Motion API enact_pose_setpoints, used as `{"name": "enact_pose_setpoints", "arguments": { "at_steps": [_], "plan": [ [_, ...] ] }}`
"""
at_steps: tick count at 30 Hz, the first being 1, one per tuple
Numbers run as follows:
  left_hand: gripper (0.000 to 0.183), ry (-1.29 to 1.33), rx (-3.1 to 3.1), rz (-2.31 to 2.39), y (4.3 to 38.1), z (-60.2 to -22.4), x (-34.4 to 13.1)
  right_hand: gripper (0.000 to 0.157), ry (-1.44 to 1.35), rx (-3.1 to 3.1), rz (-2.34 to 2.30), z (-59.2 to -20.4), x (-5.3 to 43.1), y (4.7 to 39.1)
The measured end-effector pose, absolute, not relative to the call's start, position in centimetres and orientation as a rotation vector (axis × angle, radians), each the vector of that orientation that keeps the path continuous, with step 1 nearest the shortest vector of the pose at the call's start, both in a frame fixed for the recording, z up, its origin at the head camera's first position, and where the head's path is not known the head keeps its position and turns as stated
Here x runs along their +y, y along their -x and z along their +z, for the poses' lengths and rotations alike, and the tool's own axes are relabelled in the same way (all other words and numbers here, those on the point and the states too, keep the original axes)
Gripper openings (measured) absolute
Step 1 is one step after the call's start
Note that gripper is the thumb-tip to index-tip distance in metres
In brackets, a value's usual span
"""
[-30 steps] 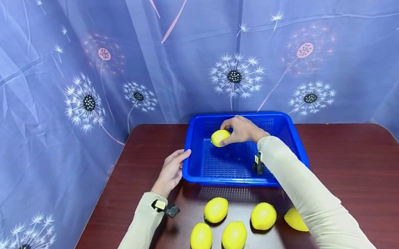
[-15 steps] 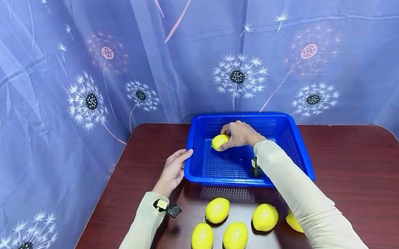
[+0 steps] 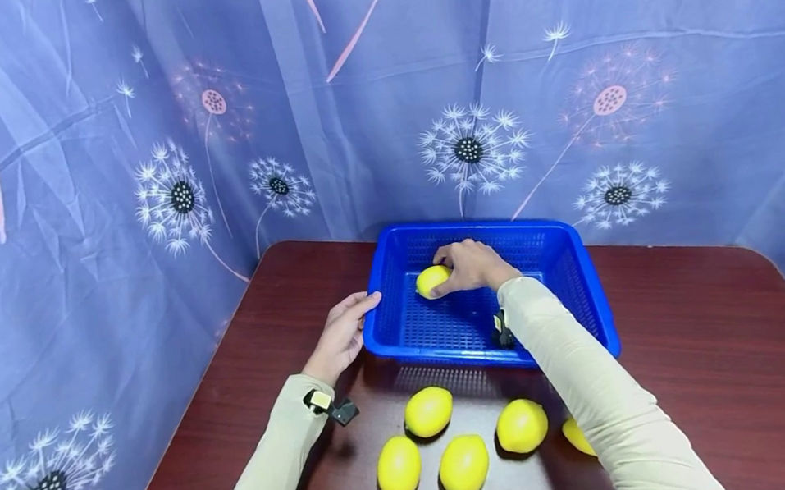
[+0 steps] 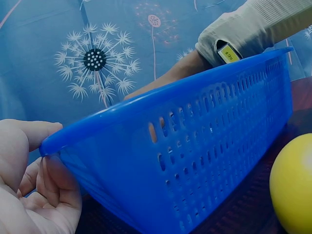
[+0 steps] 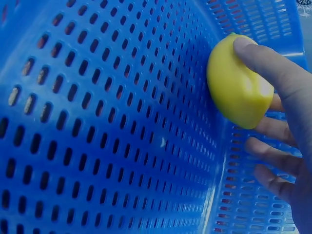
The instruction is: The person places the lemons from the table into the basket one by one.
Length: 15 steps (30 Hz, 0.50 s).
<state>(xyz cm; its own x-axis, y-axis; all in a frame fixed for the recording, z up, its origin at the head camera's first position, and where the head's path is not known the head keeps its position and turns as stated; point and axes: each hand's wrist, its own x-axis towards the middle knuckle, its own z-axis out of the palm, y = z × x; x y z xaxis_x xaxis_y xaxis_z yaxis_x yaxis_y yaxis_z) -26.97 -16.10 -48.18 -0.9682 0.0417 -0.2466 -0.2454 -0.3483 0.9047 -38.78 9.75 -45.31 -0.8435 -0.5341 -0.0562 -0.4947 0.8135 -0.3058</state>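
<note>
My right hand (image 3: 473,265) was curled round a lemon (image 3: 432,281) low inside the blue basket (image 3: 452,358) (my left hand (image 3: 341,334) pinched its rim); a careless release could have set the lemon rolling.

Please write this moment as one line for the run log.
left hand: grips basket by rim; right hand: holds lemon inside basket; on table: five more lemons, one partly hidden
</note>
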Motion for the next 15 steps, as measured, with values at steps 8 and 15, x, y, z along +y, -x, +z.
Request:
{"name": "enact_pose_setpoints", "arguments": {
  "at_steps": [8, 15],
  "plan": [
    [0.007, 0.295, 1.69, 2.415, 26.9, -48.1, -16.1, 0.077, 0.825, 2.845, -0.5, -44.1, 10.2, 38.4],
    [0.007, 0.273, 1.684, 2.424, 26.9, -47.9, -16.1, 0.073, 0.921, 2.853, -0.571, -40.9, 11.5, 37.7]
  ]
}}
